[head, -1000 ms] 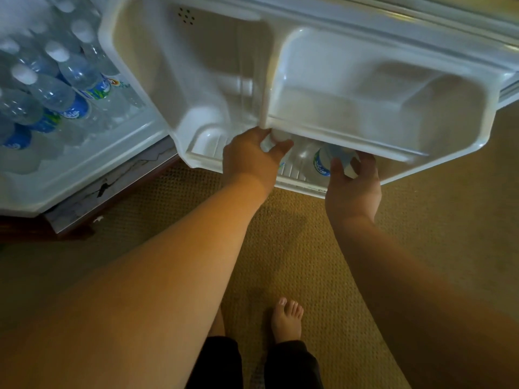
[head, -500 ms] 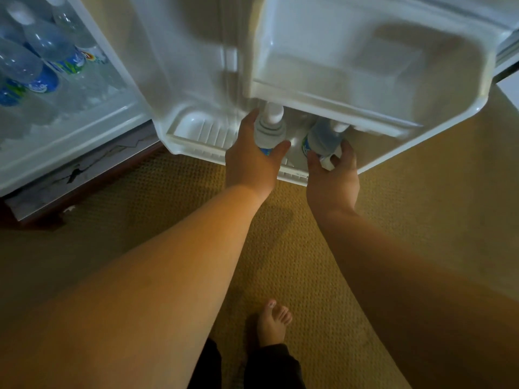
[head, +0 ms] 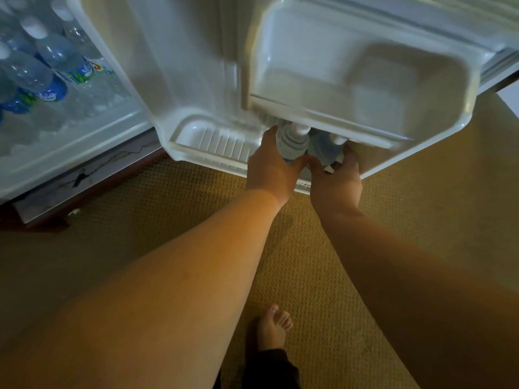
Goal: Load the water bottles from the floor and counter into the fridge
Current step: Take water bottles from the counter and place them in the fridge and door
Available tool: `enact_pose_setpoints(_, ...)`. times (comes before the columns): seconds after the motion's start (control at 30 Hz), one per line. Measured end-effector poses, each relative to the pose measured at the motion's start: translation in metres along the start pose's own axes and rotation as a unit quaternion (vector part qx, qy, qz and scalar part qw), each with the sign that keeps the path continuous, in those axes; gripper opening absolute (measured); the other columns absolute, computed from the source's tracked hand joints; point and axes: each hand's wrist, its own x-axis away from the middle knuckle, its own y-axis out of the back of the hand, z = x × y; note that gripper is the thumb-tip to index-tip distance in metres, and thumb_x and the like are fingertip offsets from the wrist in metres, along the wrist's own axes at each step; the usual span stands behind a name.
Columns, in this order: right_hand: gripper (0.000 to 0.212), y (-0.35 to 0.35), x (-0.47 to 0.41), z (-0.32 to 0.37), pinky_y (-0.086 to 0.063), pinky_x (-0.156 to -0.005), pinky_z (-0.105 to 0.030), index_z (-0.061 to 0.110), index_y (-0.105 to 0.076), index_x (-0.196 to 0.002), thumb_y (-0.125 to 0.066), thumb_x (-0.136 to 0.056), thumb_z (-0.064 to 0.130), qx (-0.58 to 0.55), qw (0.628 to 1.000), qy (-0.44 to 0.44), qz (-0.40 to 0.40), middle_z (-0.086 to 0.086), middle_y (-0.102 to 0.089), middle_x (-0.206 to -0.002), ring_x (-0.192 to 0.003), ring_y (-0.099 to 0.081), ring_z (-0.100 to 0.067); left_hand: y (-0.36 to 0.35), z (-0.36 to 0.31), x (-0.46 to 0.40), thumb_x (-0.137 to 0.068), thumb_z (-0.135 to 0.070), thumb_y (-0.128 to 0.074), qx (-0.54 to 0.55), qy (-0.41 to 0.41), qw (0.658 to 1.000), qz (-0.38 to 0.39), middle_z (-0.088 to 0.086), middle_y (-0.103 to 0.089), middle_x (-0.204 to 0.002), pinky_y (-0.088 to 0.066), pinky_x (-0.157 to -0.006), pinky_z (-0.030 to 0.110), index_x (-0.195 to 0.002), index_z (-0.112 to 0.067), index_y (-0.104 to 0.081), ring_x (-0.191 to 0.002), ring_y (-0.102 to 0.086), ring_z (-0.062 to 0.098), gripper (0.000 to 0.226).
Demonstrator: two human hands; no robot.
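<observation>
at twelve o'clock of the view, in the bottom shelf of the open fridge door (head: 196, 80), two water bottles stand side by side under the upper door bin (head: 365, 80). the left hand (head: 271, 171) is wrapped round the left bottle (head: 292, 143), thumb on one side and fingers on the other, pressed against its clear body; its white cap sits just below the bin's edge. the right hand (head: 335, 182) cups the right bottle (head: 323, 148) from below, fingers curled round it, the cap tilted toward one o'clock. the two bottles touch or nearly so; i cannot tell which. the ribbed floor of the shelf (head: 222, 141) shows bare at ten o'clock of the hands. at nine to eleven o'clock of the view, more bottles (head: 45, 71) with blue and green labels lie packed inside the fridge. at six o'clock a bare foot (head: 273, 327) stands on the tan carpet (head: 309, 276).
</observation>
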Motion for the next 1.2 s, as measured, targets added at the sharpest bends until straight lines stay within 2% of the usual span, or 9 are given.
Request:
enact_pose_setpoints(0.13,0.065,0.019,0.026,0.013,-0.047,-0.087,-0.030,0.028,-0.036,-0.154,-0.067,-0.097,0.033,0.014,0.999,-0.021,0.029,-0.001,-0.059,-0.141,-0.124,-0.061,-0.021,0.017,-0.009,0.027,-0.085,-0.041,-0.080,-0.037,0.095,0.995,-0.005,0.001,-0.043,-0.157,-0.046,-0.105,0.036,-0.159,-0.028,-0.023,-0.141,-0.044,0.025,0.094)
enact_pose_setpoints(0.2,0.061,0.037,0.054,0.027,-0.049,-0.093,-0.032,0.031,-0.038,-0.153,-0.065,-0.098,0.033,0.040,0.997,0.010,0.062,0.003,-0.057,-0.143,-0.125,-0.060,-0.018,0.038,-0.019,0.061,-0.088,-0.040,-0.076,-0.009,0.123,0.992,-0.015,-0.001,-0.040,-0.158,-0.047,-0.107,0.038,-0.158,-0.032,-0.024,-0.142,-0.043,0.023,0.089)
enact_pose_setpoints(0.27,0.056,0.060,0.088,0.050,-0.052,-0.100,-0.039,0.034,-0.043,-0.149,-0.065,-0.098,0.036,0.074,0.991,0.068,0.088,0.005,-0.059,-0.142,-0.125,-0.059,-0.016,0.071,-0.039,0.102,-0.091,-0.038,-0.073,0.011,0.119,0.993,-0.023,-0.004,-0.043,-0.156,-0.042,-0.106,0.030,-0.156,-0.032,-0.030,-0.142,-0.043,0.017,0.079)
enact_pose_setpoints(0.37,0.053,0.109,0.140,0.116,-0.057,-0.096,-0.042,0.040,-0.051,-0.143,-0.069,-0.094,0.036,0.078,0.979,0.162,0.100,0.008,-0.063,-0.136,-0.118,-0.064,-0.014,0.141,-0.098,0.160,-0.091,-0.040,-0.070,0.009,0.111,0.993,-0.050,-0.011,-0.050,-0.149,-0.042,-0.108,0.031,-0.150,-0.039,-0.038,-0.138,-0.047,0.010,0.066)
enact_pose_setpoints(0.53,0.052,0.216,0.219,0.300,-0.062,-0.088,-0.045,0.037,-0.056,-0.140,-0.067,-0.090,0.046,0.023,0.932,0.355,0.073,0.014,-0.059,-0.142,-0.125,-0.060,-0.014,0.296,-0.276,0.223,-0.088,-0.052,-0.066,-0.050,-0.016,0.989,-0.135,-0.032,-0.060,-0.128,-0.049,-0.103,0.026,-0.135,-0.047,-0.054,-0.117,-0.058,-0.008,0.048)
enact_pose_setpoints(0.7,0.049,0.281,0.262,0.475,-0.042,-0.110,-0.026,0.027,-0.058,-0.140,-0.070,-0.094,0.034,-0.027,0.847,0.528,0.048,0.010,-0.053,-0.147,-0.136,-0.050,-0.014,0.411,-0.441,0.254,-0.089,-0.048,-0.066,-0.069,-0.161,0.947,-0.269,-0.031,-0.066,-0.118,-0.051,-0.093,0.018,-0.128,-0.044,-0.060,-0.108,-0.062,-0.009,0.040)
enact_pose_setpoints(0.83,0.055,0.295,0.272,0.578,-0.038,-0.115,-0.038,0.037,-0.050,-0.146,-0.063,-0.092,0.038,0.012,0.834,0.541,0.111,0.013,-0.040,-0.156,-0.146,-0.034,-0.012,0.468,-0.511,0.249,-0.090,-0.040,-0.070,-0.061,-0.209,0.924,-0.313,-0.030,-0.066,-0.111,-0.048,-0.085,0.005,-0.125,-0.043,-0.062,-0.101,-0.063,-0.014,0.036)
enact_pose_setpoints(1.03,0.057,0.270,0.236,0.696,-0.039,-0.116,-0.042,0.039,-0.043,-0.148,-0.066,-0.096,0.039,0.035,0.851,0.521,0.062,0.011,-0.041,-0.156,-0.145,-0.032,-0.013,0.526,-0.566,0.185,-0.091,-0.045,-0.068,-0.087,-0.242,0.908,-0.330,-0.027,-0.067,-0.115,-0.053,-0.095,0.021,-0.127,-0.043,-0.060,-0.112,-0.059,-0.008,0.038)
enact_pose_setpoints(1.2,0.070,0.241,0.182,0.779,-0.041,-0.114,-0.053,0.045,-0.030,-0.153,-0.068,-0.095,0.036,0.085,0.899,0.429,0.021,0.006,-0.029,-0.164,-0.148,-0.031,-0.027,0.550,-0.618,0.094,-0.092,-0.053,-0.063,-0.141,-0.253,0.923,-0.255,-0.022,-0.059,-0.137,-0.052,-0.103,0.032,-0.139,-0.047,-0.049,-0.124,-0.055,0.005,0.050)
